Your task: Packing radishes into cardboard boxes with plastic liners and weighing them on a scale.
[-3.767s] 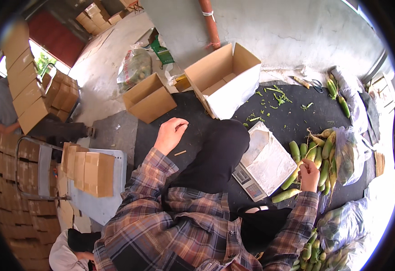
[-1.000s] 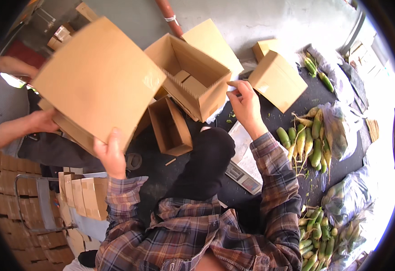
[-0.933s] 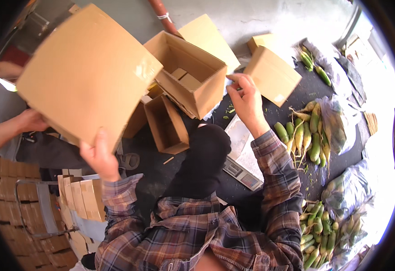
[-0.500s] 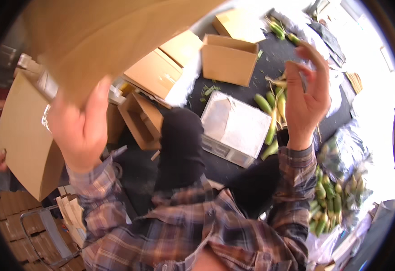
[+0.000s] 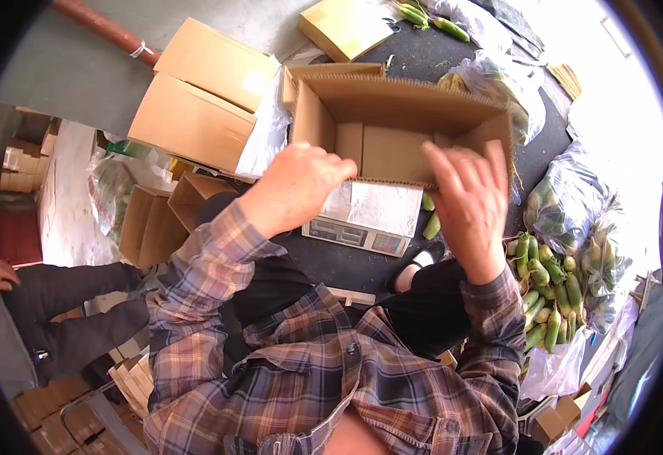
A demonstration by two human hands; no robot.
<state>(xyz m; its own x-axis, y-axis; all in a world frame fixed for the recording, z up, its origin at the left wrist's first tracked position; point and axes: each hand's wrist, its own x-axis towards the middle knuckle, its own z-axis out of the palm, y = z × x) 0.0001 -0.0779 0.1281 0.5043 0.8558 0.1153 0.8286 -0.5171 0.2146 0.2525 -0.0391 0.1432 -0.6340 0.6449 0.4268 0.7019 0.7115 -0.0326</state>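
The left hand point(image 5: 299, 186) is half closed, fingers curled together with their tips at the near rim of an open cardboard box point(image 5: 407, 102); whether they pinch the rim cannot be told. The right hand point(image 5: 469, 205) is loosely spread, fingers slightly bent and parted, over the right part of that near rim; whether it touches cannot be told either. The box lies between and beyond the hands, its mouth toward the wearer and its bottom flaps showing inside. One digital scale point(image 5: 362, 216) shows below its near edge; whether the two touch is unclear. Two small cardboard boxes point(image 5: 143, 227) stand at the left, and one yellowish carton point(image 5: 344, 30) lies at the top. Two brown cardboard panels point(image 5: 191, 117) meet at a seam by the wall, perhaps one carton or two. One long green radish point(image 5: 450, 29) lies beside a small bunch near the top edge; the radish pile point(image 5: 551, 296) at the right overlaps too much to count. At least three clear plastic bags point(image 5: 567, 193) are there, their contents blurred by the film. One slipper point(image 5: 430, 254) shows on a foot near the scale. A co-worker's hand point(image 5: 1, 274) and dark trousers point(image 5: 81, 311) appear at left, the upper body cut off.
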